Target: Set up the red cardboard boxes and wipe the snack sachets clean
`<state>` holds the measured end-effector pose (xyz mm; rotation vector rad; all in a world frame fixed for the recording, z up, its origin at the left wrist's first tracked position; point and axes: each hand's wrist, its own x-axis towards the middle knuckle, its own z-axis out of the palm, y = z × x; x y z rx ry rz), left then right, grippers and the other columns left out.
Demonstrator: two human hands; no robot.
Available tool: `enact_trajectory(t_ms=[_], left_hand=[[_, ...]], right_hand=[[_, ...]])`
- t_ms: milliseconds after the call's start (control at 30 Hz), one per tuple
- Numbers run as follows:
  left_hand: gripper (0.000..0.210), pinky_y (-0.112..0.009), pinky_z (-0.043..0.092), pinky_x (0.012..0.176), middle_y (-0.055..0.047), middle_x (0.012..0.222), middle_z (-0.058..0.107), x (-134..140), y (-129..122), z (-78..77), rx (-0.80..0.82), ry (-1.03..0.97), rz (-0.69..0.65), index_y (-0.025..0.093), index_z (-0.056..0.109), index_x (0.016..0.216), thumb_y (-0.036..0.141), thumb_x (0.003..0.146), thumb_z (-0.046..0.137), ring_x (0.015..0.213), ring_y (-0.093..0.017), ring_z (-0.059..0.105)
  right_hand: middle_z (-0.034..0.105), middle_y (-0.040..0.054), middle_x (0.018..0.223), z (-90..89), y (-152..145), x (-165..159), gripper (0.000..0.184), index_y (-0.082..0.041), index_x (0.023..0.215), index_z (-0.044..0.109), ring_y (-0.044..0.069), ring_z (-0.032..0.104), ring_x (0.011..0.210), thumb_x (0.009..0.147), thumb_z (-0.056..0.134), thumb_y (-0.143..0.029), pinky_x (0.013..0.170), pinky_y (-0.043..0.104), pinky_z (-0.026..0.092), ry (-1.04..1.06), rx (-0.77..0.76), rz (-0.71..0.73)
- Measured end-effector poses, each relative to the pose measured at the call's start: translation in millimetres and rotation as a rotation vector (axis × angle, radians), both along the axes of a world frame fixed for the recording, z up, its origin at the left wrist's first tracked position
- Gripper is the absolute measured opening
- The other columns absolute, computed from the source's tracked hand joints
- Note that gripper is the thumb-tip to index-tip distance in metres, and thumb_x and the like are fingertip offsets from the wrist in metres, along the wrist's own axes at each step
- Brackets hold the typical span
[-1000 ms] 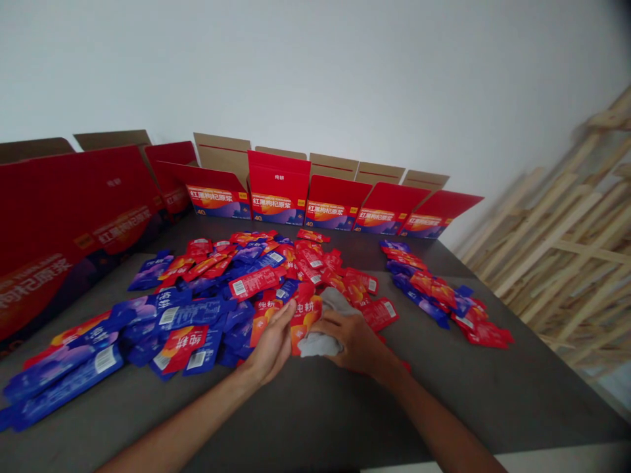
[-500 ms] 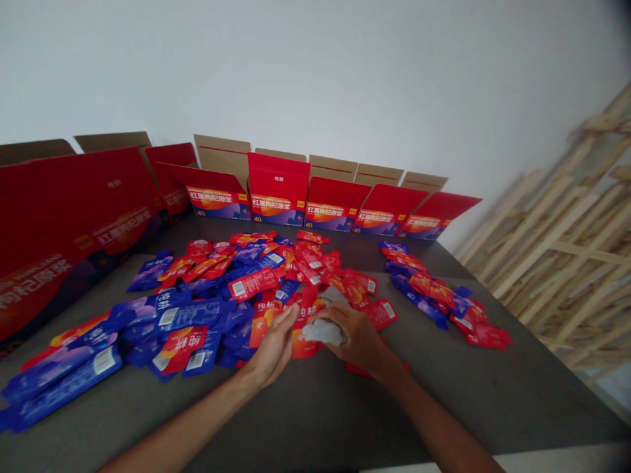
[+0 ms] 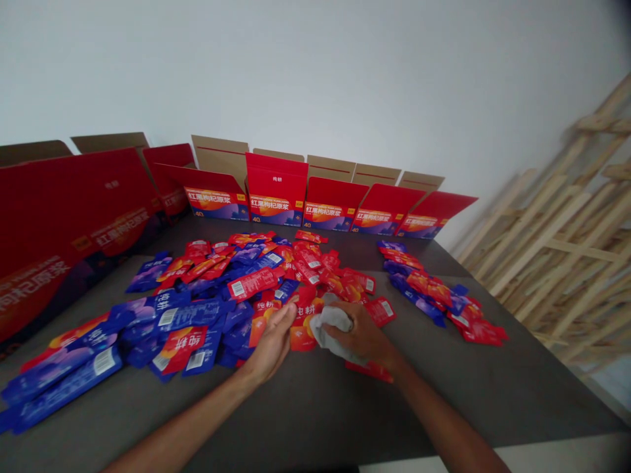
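My right hand [image 3: 357,332] is closed around a crumpled grey cloth [image 3: 331,327]. Just left of the cloth, a red pouch [image 3: 303,325] with an orange print and white lettering faces up, its left edge held by my left hand [image 3: 272,341]. The left thumb lies along that edge, and the fingers beneath are mostly hidden. Another red pouch [image 3: 369,371] lies on the table, partly covered by my right wrist. Around and beyond my hands spreads a loose pile of red pouches [image 3: 251,284] and blue pouches [image 3: 190,316].
Open printed cartons [image 3: 276,190] stand in a row along the wall, and larger red cartons [image 3: 73,217] line the left side. A separate strip of mixed pouches [image 3: 434,292] lies at the right of the dark table [image 3: 315,414]. Wooden slats [image 3: 566,263] lean beyond the right edge.
My right hand and the cloth have shifted slightly right and down, off the red pouch's face, showing more of it. My left hand has barely moved.
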<state>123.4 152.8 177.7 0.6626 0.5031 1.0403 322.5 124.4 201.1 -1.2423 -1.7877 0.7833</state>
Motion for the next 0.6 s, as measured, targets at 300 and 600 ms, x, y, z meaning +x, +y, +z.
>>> enact_trajectory(t_ms=[300, 600], left_hand=[[0.048, -0.031, 0.051, 0.095, -0.010, 0.132, 0.071, 3.9, 4.7, 3.1, 0.195, 0.022, -0.031, 0.022, 0.069, 0.136, 0.051, 0.097, 0.067, 0.122, -0.025, 0.062], [0.047, -0.033, 0.047, 0.090, -0.012, 0.126, 0.068, 4.8, 4.0, -4.4, 0.200, 0.066, -0.061, 0.019, 0.063, 0.140, 0.048, 0.103, 0.056, 0.116, -0.024, 0.059]], right_hand=[[0.070, 0.0006, 0.070, 30.7, 10.6, 48.0, 0.029, -0.022, 0.078, 0.070, 0.018, 0.063, 0.060, 0.082, 0.078, -0.049, 0.054, 0.027, 0.050, 0.191, -0.077, -0.266], [0.067, 0.0014, 0.057, 85.8, 88.2, 193.2, 0.007, -0.017, 0.083, 0.069, 0.018, 0.064, 0.051, 0.083, 0.073, -0.023, 0.054, 0.027, 0.056, 0.443, -0.306, -0.882]])
